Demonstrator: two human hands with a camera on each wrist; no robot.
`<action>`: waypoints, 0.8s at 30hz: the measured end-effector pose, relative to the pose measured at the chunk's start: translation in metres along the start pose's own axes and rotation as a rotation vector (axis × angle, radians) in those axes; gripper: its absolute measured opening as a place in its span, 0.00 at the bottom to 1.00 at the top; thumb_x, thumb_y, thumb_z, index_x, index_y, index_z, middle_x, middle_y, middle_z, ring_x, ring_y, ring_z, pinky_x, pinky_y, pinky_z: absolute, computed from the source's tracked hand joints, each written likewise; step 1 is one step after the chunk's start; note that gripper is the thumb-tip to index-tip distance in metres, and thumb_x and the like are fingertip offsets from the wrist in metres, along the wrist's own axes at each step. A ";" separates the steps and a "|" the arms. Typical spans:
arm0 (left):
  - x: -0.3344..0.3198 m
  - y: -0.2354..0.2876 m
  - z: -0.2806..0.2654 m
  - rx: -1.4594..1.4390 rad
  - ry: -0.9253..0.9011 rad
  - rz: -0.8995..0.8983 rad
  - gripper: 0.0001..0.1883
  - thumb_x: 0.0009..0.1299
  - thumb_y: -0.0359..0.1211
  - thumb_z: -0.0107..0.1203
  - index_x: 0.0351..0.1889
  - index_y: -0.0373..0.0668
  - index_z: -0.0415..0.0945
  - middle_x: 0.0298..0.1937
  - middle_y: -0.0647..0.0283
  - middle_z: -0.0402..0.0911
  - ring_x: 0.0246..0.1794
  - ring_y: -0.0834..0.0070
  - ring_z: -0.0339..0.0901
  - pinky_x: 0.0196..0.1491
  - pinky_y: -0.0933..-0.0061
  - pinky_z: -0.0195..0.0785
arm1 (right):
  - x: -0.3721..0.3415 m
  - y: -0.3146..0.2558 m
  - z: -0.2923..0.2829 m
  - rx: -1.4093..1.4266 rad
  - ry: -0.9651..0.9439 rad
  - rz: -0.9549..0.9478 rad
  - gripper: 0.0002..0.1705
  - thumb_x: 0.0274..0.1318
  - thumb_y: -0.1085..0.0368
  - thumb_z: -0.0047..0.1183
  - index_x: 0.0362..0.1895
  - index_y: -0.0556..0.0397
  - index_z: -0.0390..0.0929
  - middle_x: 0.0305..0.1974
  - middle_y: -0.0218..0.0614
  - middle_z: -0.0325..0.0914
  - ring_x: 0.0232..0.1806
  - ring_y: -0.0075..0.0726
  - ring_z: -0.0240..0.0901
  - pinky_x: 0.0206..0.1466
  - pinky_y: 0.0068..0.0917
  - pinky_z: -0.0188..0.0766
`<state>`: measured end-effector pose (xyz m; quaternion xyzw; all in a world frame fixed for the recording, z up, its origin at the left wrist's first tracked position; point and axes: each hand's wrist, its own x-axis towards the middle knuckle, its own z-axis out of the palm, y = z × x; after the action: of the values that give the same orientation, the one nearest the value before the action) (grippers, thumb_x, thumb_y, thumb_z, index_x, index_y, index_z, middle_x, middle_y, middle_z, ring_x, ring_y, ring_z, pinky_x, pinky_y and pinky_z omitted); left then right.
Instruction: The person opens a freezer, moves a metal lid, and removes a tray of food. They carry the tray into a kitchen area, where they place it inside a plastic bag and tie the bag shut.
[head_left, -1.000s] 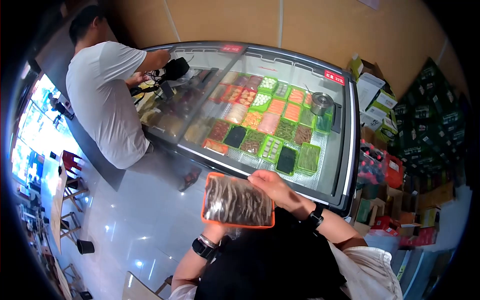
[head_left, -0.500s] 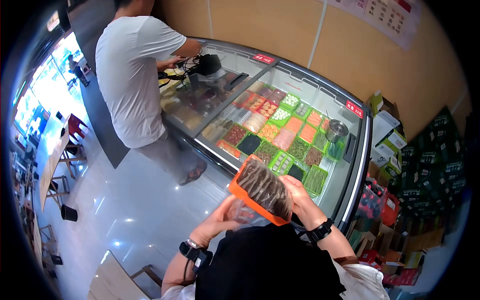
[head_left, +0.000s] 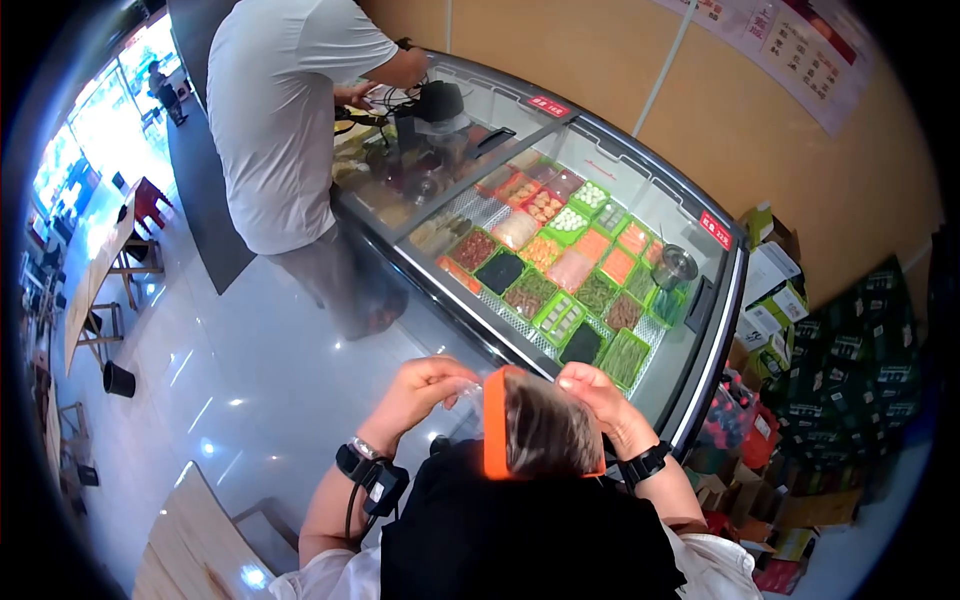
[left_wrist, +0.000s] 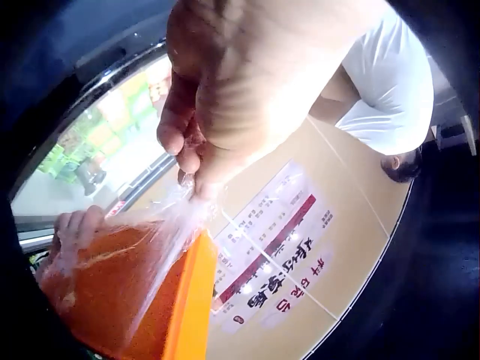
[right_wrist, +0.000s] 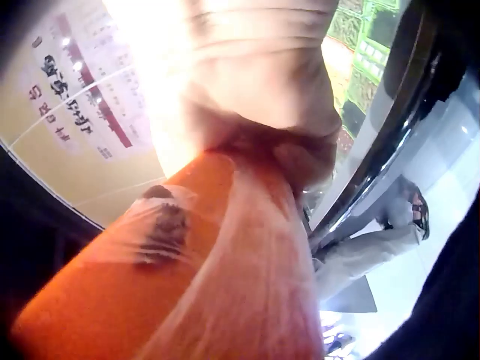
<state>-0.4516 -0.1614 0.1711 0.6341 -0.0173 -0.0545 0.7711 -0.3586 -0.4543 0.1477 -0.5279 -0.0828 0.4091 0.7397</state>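
An orange tray (head_left: pixel 496 425) with dark strips of food (head_left: pixel 552 430) under clear wrap is held up in front of my chest, its orange side turned to the left. My right hand (head_left: pixel 606 402) grips the tray's right edge. At the tray's left, my left hand (head_left: pixel 418 396) pinches a gathered end of the plastic wrap (left_wrist: pixel 176 240) between thumb and fingers. In the left wrist view that film stretches taut from the fingertips across the orange underside. Wrinkled film also runs along the tray in the right wrist view.
A glass-topped display freezer (head_left: pixel 470 320) stands ahead, with several green and red food trays inside. At its left end a person in a white shirt (head_left: pixel 285 130) leans over it. Cartons (head_left: pixel 770 290) are piled at the right; a wooden table (head_left: pixel 195 540) stands at lower left.
The tray has turned from its food side facing up to standing on edge. My left hand has come out from beneath it to the left and pulls the wrap. The right hand keeps its grip.
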 end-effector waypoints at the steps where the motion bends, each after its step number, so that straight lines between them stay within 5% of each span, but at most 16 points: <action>1: 0.002 0.001 0.001 -0.009 -0.040 -0.031 0.06 0.67 0.22 0.53 0.38 0.32 0.80 0.36 0.62 0.76 0.26 0.82 0.70 0.30 0.82 0.65 | 0.000 -0.001 0.000 -0.078 -0.032 0.007 0.05 0.64 0.66 0.53 0.36 0.54 0.75 0.32 0.23 0.76 0.33 0.15 0.70 0.39 0.16 0.69; 7: 0.006 0.016 0.018 0.022 -0.099 0.137 0.04 0.70 0.24 0.51 0.35 0.34 0.76 0.33 0.65 0.75 0.24 0.84 0.68 0.27 0.83 0.63 | 0.000 -0.006 0.003 -0.217 -0.094 0.006 0.05 0.64 0.66 0.52 0.36 0.55 0.75 0.32 0.22 0.75 0.34 0.14 0.68 0.39 0.16 0.67; 16: 0.006 0.004 0.033 -0.590 -0.284 -0.258 0.03 0.74 0.29 0.49 0.38 0.40 0.69 0.27 0.73 0.70 0.22 0.90 0.64 0.24 0.89 0.55 | 0.003 -0.011 0.016 -0.252 -0.112 0.004 0.05 0.62 0.68 0.53 0.36 0.56 0.76 0.33 0.27 0.78 0.35 0.18 0.72 0.41 0.19 0.70; 24: 0.012 0.030 0.033 -0.255 -0.240 -0.418 0.04 0.60 0.22 0.46 0.30 0.40 0.71 0.29 0.72 0.71 0.25 0.89 0.65 0.27 0.87 0.56 | 0.009 -0.027 0.032 -0.382 -0.222 0.046 0.07 0.65 0.67 0.50 0.36 0.56 0.76 0.32 0.23 0.76 0.34 0.13 0.70 0.39 0.15 0.68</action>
<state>-0.4409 -0.1890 0.2068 0.5109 0.0297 -0.2888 0.8091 -0.3561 -0.4282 0.1810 -0.6120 -0.2279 0.4582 0.6029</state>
